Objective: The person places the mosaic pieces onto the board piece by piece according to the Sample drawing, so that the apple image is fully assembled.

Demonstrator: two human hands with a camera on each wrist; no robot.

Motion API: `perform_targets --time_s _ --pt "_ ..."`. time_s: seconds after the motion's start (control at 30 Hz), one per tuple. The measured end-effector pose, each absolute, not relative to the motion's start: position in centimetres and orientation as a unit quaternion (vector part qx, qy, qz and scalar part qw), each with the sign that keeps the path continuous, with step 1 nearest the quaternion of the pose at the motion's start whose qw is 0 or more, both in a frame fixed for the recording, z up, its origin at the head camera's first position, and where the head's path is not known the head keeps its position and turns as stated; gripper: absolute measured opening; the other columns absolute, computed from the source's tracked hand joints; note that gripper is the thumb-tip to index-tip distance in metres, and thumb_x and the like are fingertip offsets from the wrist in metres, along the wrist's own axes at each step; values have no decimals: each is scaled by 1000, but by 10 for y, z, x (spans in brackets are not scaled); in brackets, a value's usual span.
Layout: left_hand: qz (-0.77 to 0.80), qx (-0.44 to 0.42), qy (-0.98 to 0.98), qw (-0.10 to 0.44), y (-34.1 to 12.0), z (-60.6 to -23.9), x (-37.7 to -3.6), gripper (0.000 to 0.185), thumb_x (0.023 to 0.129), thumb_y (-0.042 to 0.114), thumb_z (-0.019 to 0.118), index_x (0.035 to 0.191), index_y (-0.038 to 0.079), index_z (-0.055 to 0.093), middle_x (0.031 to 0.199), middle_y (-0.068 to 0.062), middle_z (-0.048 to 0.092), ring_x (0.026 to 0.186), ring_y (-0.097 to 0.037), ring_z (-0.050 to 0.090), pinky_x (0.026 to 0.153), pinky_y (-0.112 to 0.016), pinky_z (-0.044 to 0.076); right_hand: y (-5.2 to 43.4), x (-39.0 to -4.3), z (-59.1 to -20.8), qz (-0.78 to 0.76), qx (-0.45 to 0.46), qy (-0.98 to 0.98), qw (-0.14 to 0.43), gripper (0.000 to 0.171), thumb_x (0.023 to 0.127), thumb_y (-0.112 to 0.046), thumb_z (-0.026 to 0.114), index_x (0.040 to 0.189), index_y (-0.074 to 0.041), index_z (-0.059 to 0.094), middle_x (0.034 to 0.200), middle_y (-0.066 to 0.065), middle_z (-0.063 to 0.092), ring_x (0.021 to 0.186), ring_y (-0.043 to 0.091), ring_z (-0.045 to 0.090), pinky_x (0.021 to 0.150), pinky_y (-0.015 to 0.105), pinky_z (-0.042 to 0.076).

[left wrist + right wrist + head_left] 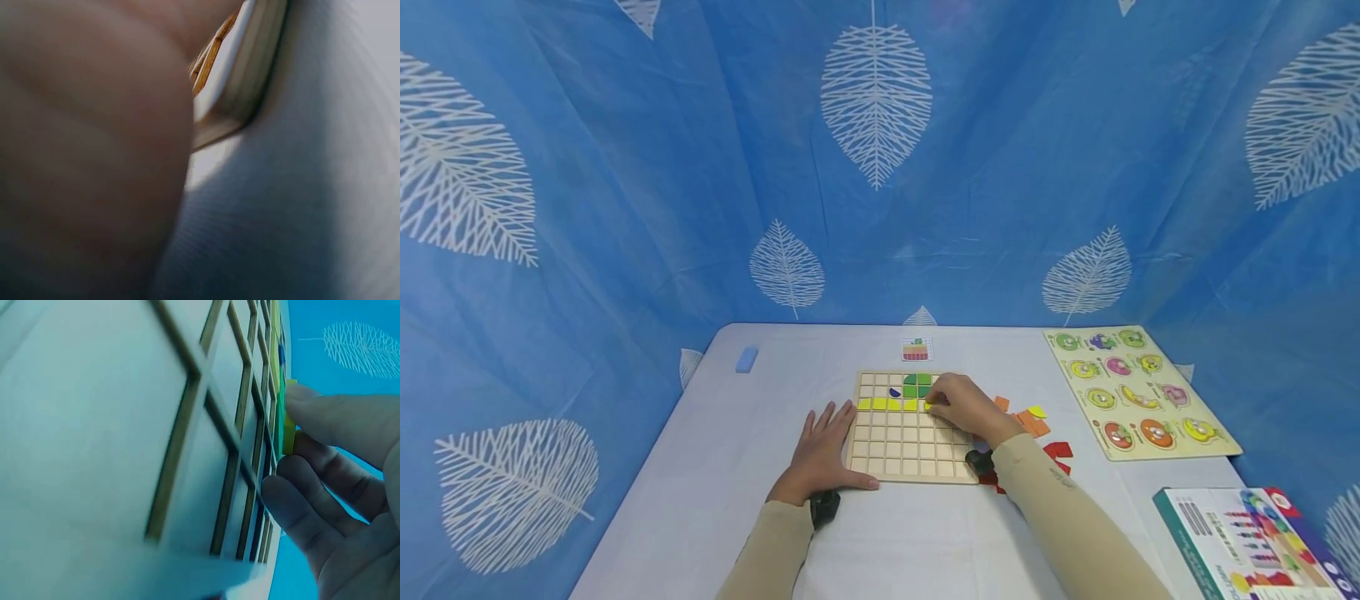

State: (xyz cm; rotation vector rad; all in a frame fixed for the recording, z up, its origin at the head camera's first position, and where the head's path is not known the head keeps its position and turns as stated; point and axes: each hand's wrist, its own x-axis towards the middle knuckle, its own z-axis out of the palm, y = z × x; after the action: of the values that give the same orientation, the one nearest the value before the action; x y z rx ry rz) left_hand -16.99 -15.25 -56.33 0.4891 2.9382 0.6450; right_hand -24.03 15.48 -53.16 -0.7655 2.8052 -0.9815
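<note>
A wooden grid board (910, 454) lies on the white table. A row of yellow pieces (880, 405) crosses it, with green pieces (917, 380) and a small dark-blue piece (894, 392) farther up. My right hand (967, 408) is over the board's right side, pinching a yellow tile (290, 431) between thumb and forefinger, right at the yellow row's end. At the board's left edge, my left hand (822, 457) rests with fingers spread and thumb along the near corner. In the left wrist view that hand hides most of the board's corner (240, 94).
Orange pieces (1032, 423) and red pieces (1059, 450) lie loose right of the board, partly behind the right arm. Behind it is a small picture card (917, 349). A fruit puzzle board (1213, 451) and a printed box (1262, 542) are at right, a light-blue block (747, 360) at left.
</note>
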Motion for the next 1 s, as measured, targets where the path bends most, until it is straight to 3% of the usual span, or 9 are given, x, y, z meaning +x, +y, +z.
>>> perform_targets --time_s 0.43,0.77,1.0 --pt "217 161 962 46 -153 -567 -172 142 57 86 83 165 8 34 171 -7 30 158 -35 15 125 -59 4 143 -246 -537 -310 -256 915 22 12 90 -1 83 99 -9 81 93 -4 66 86 13 65 77 32 58" --pt "223 160 960 48 -154 -566 -172 143 56 86 83 165 8 34 171 -8 30 158 -35 14 125 -59 3 135 -247 -539 -319 -193 928 18 14 85 -3 89 86 -14 80 84 -8 66 77 9 62 72 30 57" --pt "223 159 961 48 -154 -567 -173 143 56 86 83 165 8 34 171 -8 30 158 -35 14 125 -59 3 136 -245 -538 -340 -167 925 28 12 85 -5 89 90 -13 81 85 -7 68 79 9 63 75 33 58"
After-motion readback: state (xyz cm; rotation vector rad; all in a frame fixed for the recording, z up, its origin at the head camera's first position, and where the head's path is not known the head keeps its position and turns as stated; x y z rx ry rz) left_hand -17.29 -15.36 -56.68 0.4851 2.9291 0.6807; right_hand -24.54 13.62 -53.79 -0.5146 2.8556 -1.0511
